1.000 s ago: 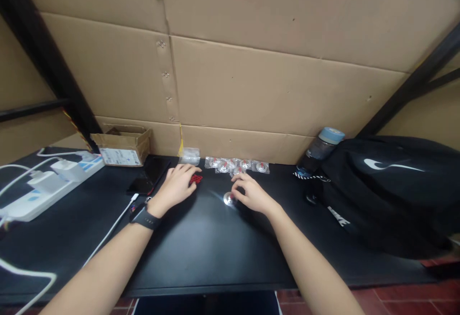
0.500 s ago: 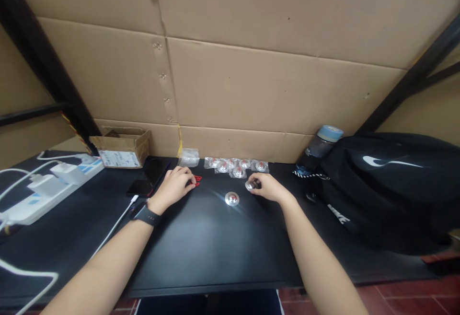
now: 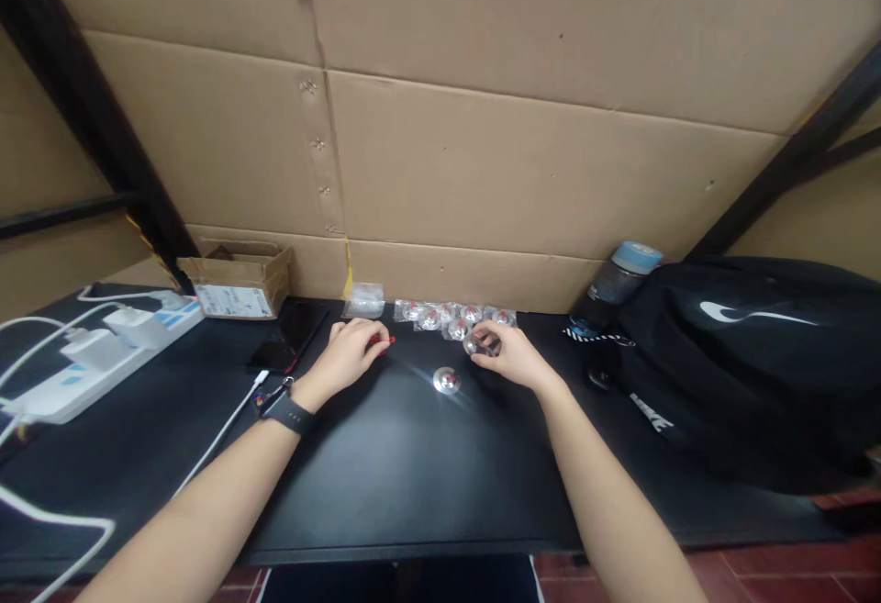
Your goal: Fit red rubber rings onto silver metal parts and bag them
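My right hand [image 3: 507, 354] pinches a round silvery metal piece [image 3: 472, 343] by its edge, just in front of several similar pieces in clear wrappers [image 3: 431, 317] near the cardboard wall. Another shiny metal disc [image 3: 447, 381] with a raised centre lies alone on the black table between my hands. To its left, the curled fingers of my left hand [image 3: 352, 351] are closed on a small red item [image 3: 381, 341], mostly hidden by the fingers. Behind that hand lies a clear plastic packet [image 3: 363, 300].
A power strip [image 3: 103, 355] with white plugs and cables, an open cardboard box [image 3: 238, 284] and a dark phone [image 3: 270, 358] are at the left. At the right stand a blue-capped bottle [image 3: 612, 286] and a black bag [image 3: 750, 364]. Cardboard wall [image 3: 454, 181] rises behind.
My right hand has moved slightly back with the metal piece, closer to the wrapped ones. My left hand has shifted a little right, over the red item. The view has shifted slightly.
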Motion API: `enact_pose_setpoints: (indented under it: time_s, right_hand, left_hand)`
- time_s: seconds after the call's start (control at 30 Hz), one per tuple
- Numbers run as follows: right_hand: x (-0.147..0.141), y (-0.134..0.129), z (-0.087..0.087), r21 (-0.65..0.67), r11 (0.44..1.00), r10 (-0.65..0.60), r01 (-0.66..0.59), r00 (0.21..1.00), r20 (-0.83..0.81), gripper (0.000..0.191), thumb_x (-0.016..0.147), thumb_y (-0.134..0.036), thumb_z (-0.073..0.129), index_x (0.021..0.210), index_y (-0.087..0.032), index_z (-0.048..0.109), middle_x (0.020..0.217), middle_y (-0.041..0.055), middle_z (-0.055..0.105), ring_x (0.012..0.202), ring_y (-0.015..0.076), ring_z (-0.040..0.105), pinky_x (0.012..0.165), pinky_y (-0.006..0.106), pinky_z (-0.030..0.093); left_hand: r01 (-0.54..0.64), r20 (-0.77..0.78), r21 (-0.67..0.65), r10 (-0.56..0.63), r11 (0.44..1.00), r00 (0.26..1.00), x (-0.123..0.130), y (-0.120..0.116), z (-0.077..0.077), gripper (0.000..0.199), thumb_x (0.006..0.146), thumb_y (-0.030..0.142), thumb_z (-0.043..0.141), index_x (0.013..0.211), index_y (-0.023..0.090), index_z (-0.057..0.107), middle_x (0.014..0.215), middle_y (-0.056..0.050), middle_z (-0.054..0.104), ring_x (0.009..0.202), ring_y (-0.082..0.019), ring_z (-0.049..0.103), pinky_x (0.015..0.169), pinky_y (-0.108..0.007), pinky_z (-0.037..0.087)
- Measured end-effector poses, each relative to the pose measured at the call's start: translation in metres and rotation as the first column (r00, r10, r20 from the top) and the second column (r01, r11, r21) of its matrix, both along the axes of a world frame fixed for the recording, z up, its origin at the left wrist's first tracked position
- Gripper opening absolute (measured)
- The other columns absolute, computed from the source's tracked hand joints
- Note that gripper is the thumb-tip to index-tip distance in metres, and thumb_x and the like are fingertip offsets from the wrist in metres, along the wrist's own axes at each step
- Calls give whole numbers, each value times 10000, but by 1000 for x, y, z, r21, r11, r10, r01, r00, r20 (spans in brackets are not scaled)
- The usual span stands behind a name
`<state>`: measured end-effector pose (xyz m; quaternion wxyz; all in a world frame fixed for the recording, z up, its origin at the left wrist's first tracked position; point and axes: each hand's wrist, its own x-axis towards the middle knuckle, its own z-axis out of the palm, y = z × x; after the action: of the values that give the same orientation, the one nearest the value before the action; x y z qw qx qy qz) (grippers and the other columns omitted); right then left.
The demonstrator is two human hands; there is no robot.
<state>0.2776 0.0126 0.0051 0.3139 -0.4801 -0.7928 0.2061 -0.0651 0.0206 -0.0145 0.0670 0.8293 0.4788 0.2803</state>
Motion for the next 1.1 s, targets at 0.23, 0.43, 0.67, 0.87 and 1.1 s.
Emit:
enact_pose_setpoints:
  time_s: [0.23, 0.43, 0.67, 0.87, 1.1]
  right_hand:
    - [-49, -20, 0, 35, 992, 129, -124, 950, -286, 441, 748, -240, 758, 1159, -246, 600, 1143, 54, 698, 929, 196, 699, 748, 297, 534]
    - [-78, -33, -1, 48, 994, 107, -95, 904, -413, 422, 780, -240, 745, 1168, -245, 580, 1162, 73, 684, 987, 212, 687, 776, 324, 552]
    - [-88, -38, -5, 83, 990, 141, -115, 871, -471, 444, 778, -226, 762, 1185, -245, 586, 1190, 78, 677, 994, 207, 679, 776, 325, 555]
    - [-90, -42, -5, 129, 984, 169, -125, 886, -432, 448, 774, -235, 776, 1192, -245, 615, 1184, 76, 687, 1014, 216, 672, 789, 334, 555]
    - [-91, -45, -2, 128, 980, 195, -154, 876, -440, 351, 792, -258, 774, 1116, -238, 641, 1234, 88, 679, 1081, 235, 663, 795, 335, 557]
  left_hand:
    - [21, 126, 95, -33, 995, 991, 24, -17, 12, 119, 934, 358, 629, 918, 261, 696, 1011, -16, 757, 1130, -255, 596, 941, -400, 319]
    - [14, 135, 142, -33, 990, 990, 39, -30, 17, 122, 946, 346, 625, 937, 282, 729, 997, -12, 760, 1168, -262, 571, 951, -421, 300]
    - [51, 163, 130, -72, 990, 984, 53, -45, 20, 154, 1004, 285, 499, 982, 227, 640, 1098, -46, 669, 1093, -208, 586, 892, -375, 335]
    - [49, 137, 174, -73, 984, 988, 54, -48, 17, 139, 966, 199, 511, 1062, 223, 609, 1256, -89, 572, 1251, -247, 503, 944, -402, 324]
    - [22, 163, 191, -54, 981, 985, 57, -51, 16, 138, 968, 197, 504, 1050, 227, 611, 1317, -102, 533, 1281, -266, 473, 969, -426, 330]
